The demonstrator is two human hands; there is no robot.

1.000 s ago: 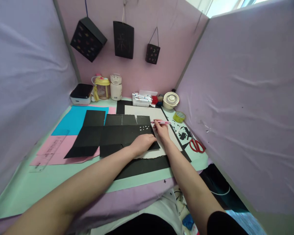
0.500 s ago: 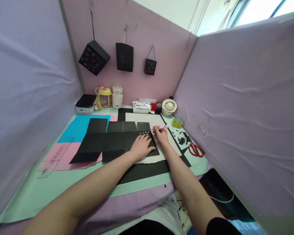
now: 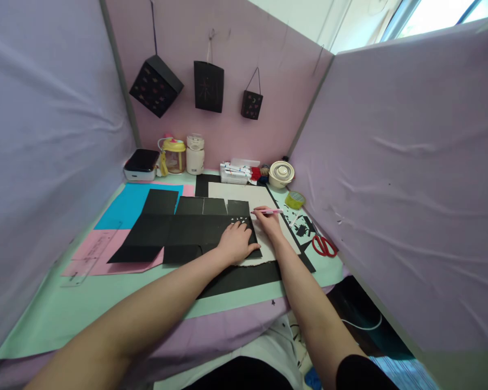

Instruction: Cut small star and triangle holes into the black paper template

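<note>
A large black paper cutout (image 3: 187, 230) with flaps lies across the table, its right part over a whitish board (image 3: 264, 195). My left hand (image 3: 238, 244) rests flat on the right part of the black paper, fingers spread, just below several small light cut-out shapes (image 3: 238, 220). At the paper's right edge, my right hand (image 3: 267, 222) pinches a pink pen-like tool (image 3: 273, 211). The tool's tip points left, close to the paper's edge; whether it touches cannot be made out.
Red scissors (image 3: 324, 245), black scraps (image 3: 302, 230) and green tape (image 3: 295, 200) lie to the right. A clear ruler (image 3: 91, 257) is on pink paper at left. Cups, a pen box (image 3: 235, 172) and a cream bowl (image 3: 281, 174) stand behind. Black boxes hang above.
The view has shifted slightly. The black paper's left part has slid a little left. My left hand stays flat on the paper, and the pink tool's tip remains near the paper's right edge.
</note>
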